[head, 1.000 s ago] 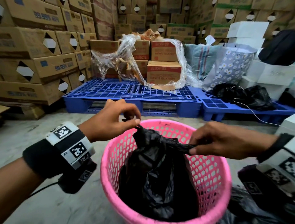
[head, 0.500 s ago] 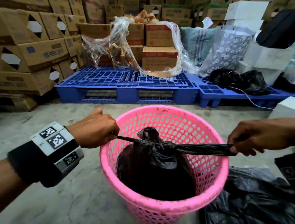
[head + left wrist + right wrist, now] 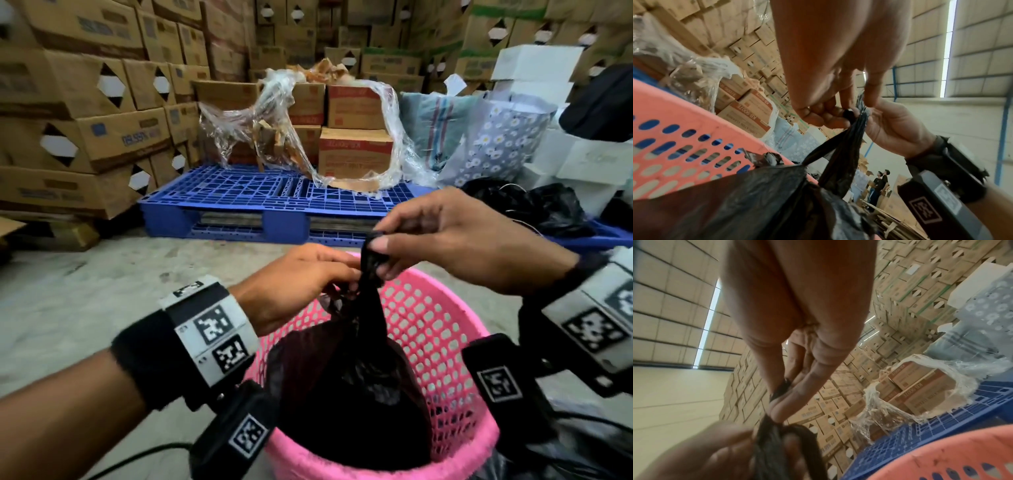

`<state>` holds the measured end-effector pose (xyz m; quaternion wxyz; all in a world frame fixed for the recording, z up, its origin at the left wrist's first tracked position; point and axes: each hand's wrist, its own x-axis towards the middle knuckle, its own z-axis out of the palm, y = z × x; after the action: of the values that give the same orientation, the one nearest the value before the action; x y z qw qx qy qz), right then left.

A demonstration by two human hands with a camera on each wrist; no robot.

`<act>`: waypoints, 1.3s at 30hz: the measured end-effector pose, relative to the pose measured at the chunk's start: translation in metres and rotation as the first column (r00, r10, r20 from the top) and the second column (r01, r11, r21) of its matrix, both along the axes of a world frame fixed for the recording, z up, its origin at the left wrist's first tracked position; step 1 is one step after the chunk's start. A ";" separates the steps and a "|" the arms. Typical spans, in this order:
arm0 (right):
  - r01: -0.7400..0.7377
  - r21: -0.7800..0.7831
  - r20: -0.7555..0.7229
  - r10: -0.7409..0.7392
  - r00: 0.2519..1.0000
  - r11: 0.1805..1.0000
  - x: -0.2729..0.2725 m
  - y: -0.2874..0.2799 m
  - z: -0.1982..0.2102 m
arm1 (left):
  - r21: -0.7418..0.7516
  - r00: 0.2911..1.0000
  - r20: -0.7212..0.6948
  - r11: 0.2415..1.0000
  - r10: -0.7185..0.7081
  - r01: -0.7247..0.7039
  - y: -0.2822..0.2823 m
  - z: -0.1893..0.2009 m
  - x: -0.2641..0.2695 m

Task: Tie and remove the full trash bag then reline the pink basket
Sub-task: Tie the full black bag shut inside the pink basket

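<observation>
A full black trash bag [image 3: 349, 394] sits inside the pink perforated basket [image 3: 442, 329] on the concrete floor. Its two twisted tails are drawn up together above the basket's far rim. My right hand [image 3: 378, 255] pinches one tail between thumb and fingers from above. My left hand [image 3: 342, 277] pinches the other tail just below and to the left. In the left wrist view the left hand [image 3: 849, 112] grips the black strands [image 3: 840, 149] above the knotted bag [image 3: 756, 203] beside the basket wall [image 3: 674, 129]. The right wrist view shows my right hand [image 3: 781, 391] pinching the tail.
A blue plastic pallet [image 3: 274, 198] with shrink-wrapped boxes [image 3: 352, 150] lies behind the basket. Stacked cartons [image 3: 75, 137] wall the left and back. More black bags lie at the right rear [image 3: 548, 209] and the lower right [image 3: 582, 452]. Two people [image 3: 880, 180] stand far off.
The hands, spread wide and pulling the tails tight half a second ago, have come together above the bag's knot. The tails now point upward.
</observation>
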<state>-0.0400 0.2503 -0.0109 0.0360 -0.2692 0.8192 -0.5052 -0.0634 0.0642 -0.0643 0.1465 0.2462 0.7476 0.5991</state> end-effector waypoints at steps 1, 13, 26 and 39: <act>0.038 -0.049 0.033 -0.037 0.999 0.998 -0.004 0.000 0.000 | 0.013 1.000 0.000 1.000 0.000 0.000 0.002 0.000 0.001; -0.061 0.327 0.161 0.008 0.987 0.943 -0.005 -0.003 -0.030 | -0.139 0.992 -0.102 0.988 -0.075 0.060 -0.014 0.000 -0.003; 0.105 0.506 -0.508 0.198 0.838 0.856 -0.002 -0.009 -0.047 | -0.437 0.975 0.137 0.872 -0.177 0.220 -0.018 0.001 -0.008; 0.109 0.335 -0.154 -0.060 0.986 0.936 -0.010 -0.009 -0.048 | -0.454 0.900 -0.331 0.884 -0.284 0.112 -0.018 0.007 -0.004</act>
<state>-0.0498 0.2412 -0.0589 0.0024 -0.2583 0.9058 -0.3358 -0.0671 0.0458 -0.0575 0.1070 0.3988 0.8439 0.3427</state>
